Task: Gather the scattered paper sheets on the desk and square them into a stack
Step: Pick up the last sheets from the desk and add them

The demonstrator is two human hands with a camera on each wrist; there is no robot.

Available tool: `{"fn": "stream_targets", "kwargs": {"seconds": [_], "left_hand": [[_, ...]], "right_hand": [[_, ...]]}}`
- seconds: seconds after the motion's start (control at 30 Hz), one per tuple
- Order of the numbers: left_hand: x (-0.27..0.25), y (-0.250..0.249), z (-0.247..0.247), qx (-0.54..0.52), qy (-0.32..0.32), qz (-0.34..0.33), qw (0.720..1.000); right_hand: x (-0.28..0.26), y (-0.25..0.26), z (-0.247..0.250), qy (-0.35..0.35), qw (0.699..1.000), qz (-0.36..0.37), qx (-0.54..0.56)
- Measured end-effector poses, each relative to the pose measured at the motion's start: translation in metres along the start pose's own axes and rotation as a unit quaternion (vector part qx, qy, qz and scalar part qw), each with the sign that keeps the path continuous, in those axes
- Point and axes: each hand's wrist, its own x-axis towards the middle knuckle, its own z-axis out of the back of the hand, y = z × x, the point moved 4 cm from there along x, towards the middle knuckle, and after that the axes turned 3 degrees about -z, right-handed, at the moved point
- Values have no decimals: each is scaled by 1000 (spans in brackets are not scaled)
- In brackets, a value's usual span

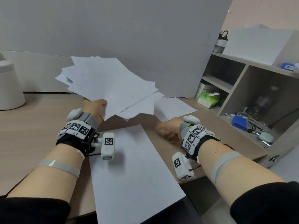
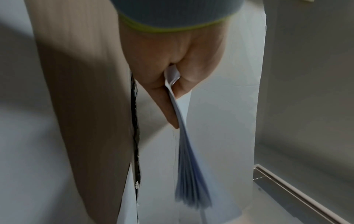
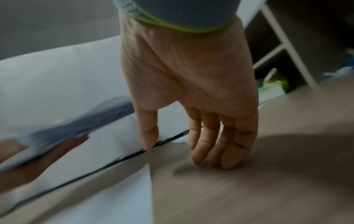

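My left hand (image 1: 93,105) holds a loose, uneven fan of several white sheets (image 1: 111,88) raised above the wooden desk (image 1: 32,126). In the left wrist view the thumb and fingers (image 2: 166,106) pinch the bundle (image 2: 189,174) at one corner. My right hand (image 1: 166,133) is blurred, low over the bare desk right of centre, and holds nothing. Its fingers (image 3: 203,148) point down, straight, with their tips at the desk surface. One sheet (image 1: 132,175) lies flat near the front edge between my arms. Another sheet (image 1: 174,107) lies at the back, partly under the raised fan.
A white board (image 1: 145,38) stands along the back of the desk. A shelf unit (image 1: 234,88) at the right holds a green tissue pack (image 1: 208,99), cables and a blue box. A white container (image 1: 9,88) sits at the far left.
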Motion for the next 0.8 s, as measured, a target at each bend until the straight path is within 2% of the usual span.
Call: {"fn": "stream_targets", "kwargs": {"seconds": [0.1, 0.2, 0.27, 0.57, 0.67, 0.8], "left_hand": [[-2, -8, 7, -18, -18, -10, 1000], [1, -5, 11, -51, -28, 5, 998], [-4, -8, 12, -64, -36, 7, 997], [-9, -14, 9, -92, -37, -14, 995], [-13, -13, 8, -87, -34, -18, 995], [-16, -10, 5, -75, -27, -21, 997]], "right_hand": [[-10, 18, -19, 3, 990, 23, -137], [-20, 35, -37, 2, 963, 9, -270], [-29, 45, -41, -25, 945, 16, -326], [-24, 60, -54, -25, 902, 17, -430], [-19, 58, -57, -10, 905, 6, -424], [-16, 54, -53, -41, 891, 24, -451]]}}
